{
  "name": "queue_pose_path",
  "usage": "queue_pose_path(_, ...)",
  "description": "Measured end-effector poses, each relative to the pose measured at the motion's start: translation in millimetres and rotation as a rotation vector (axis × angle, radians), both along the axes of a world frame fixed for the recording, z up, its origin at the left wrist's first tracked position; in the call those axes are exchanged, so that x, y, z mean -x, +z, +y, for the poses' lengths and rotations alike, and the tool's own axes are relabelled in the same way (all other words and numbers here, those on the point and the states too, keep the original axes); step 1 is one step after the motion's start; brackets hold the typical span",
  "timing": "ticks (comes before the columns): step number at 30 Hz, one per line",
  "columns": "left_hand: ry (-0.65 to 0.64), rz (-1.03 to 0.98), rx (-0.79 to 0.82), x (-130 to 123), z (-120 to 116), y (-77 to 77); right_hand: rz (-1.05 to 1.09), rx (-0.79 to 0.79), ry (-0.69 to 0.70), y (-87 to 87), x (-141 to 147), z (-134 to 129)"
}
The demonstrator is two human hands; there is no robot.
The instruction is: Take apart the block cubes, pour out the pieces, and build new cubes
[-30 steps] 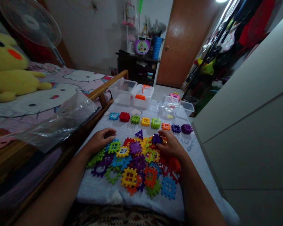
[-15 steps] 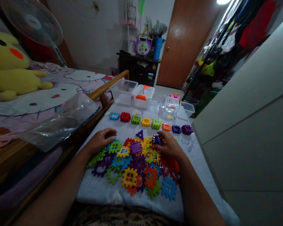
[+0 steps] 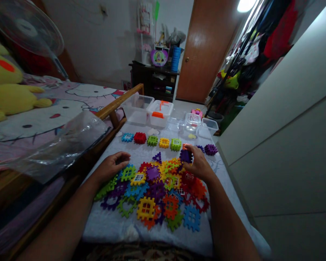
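Note:
My right hand (image 3: pixel 197 163) grips a dark purple square building block (image 3: pixel 186 156) between thumb and fingers, above the far right side of a heap of toothed plastic blocks. My left hand (image 3: pixel 114 164) rests at the heap's left edge, fingers loosely curved and apart, with nothing in it. Near it lies a green window block (image 3: pixel 128 173). The heap also has a purple square block (image 3: pixel 153 173), a yellow window block (image 3: pixel 146 208), a blue window block (image 3: pixel 191 218) and a small purple triangle (image 3: pixel 157 157). Beyond the hands runs a row of block stacks, among them a red stack (image 3: pixel 139 138).
Clear plastic bins (image 3: pixel 137 108) and a lidded box with orange clips (image 3: pixel 160 112) stand at the table's far end. A wooden bed rail (image 3: pixel 119 103) borders the left, a white cabinet (image 3: pixel 282 145) the right. A clear plastic bag (image 3: pixel 62 148) lies by the bed.
My right hand has lifted the purple block off the heap and moved it slightly away from me, towards the row. My left hand stays by the heap. The camera view has shifted a little.

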State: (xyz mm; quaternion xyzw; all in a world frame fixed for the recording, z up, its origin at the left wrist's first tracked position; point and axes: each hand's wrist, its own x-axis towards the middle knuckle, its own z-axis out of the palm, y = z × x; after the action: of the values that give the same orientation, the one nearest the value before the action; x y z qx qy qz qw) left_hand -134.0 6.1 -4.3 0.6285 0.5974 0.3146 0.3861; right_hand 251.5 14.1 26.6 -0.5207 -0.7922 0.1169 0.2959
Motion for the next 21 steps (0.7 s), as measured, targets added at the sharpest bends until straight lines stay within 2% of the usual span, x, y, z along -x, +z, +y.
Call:
queue_pose_path(4,-0.002,0.0,-0.008,1,0,-1.0,-0.117,-0.046,-0.157,16.2,-39,26)
queue_pose_path(6,0.002,0.002,-0.009,1,0,-0.9,-0.207,-0.004,-0.221,18.7,-56,42)
queue_pose_path(9,0.006,0.001,-0.009,1,0,-1.7,-0.348,0.107,-0.238,15.1,-73,63)
queue_pose_path(13,0.003,0.003,-0.007,2,1,-3.8,-0.435,0.192,-0.198,6.3,-82,77)
queue_pose_path(21,0.023,0.011,0.002,0,-1,0.9,-0.481,0.234,-0.168,-2.2,-84,81)
